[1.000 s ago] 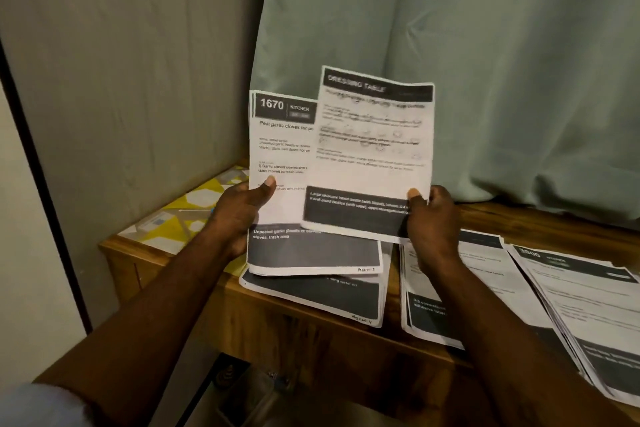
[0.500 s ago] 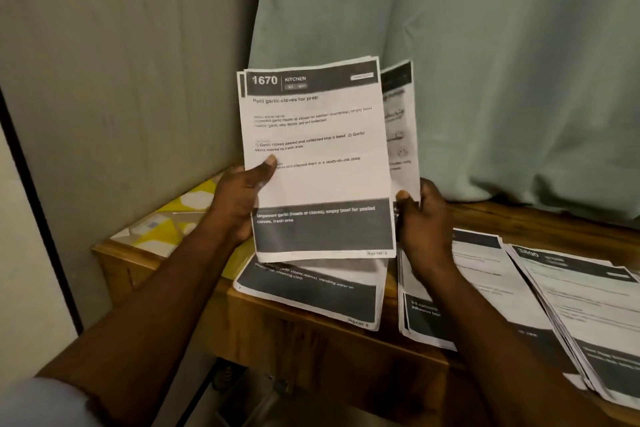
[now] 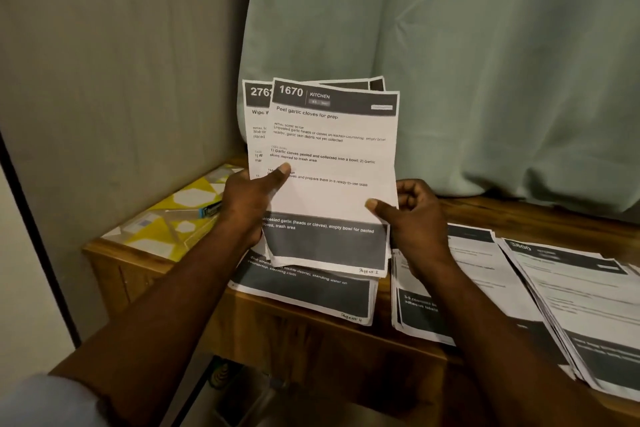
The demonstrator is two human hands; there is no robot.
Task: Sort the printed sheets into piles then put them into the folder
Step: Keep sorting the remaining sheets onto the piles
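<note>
I hold a small stack of printed sheets upright above the wooden table; the front sheet reads "1670 KITCHEN, Peel garlic cloves for prep". My left hand grips the stack's left edge, thumb on the front. My right hand pinches the front sheet's lower right edge. Behind it a sheet headed "276" sticks out at the left. Under the held stack lies a pile of sheets. A second pile and a third pile lie to the right. The yellow patterned folder lies at the table's left end.
The wooden table stands in a corner, with a grey wall at the left and a pale green curtain behind. A small blue object rests on the folder. A dark gap opens below the table's front edge.
The "Dressing table" sheet in my right hand went behind the stack, leaving the "1670" sheet in front. The whole stack has sunk lower, and the "276" sheet now shows at the left.
</note>
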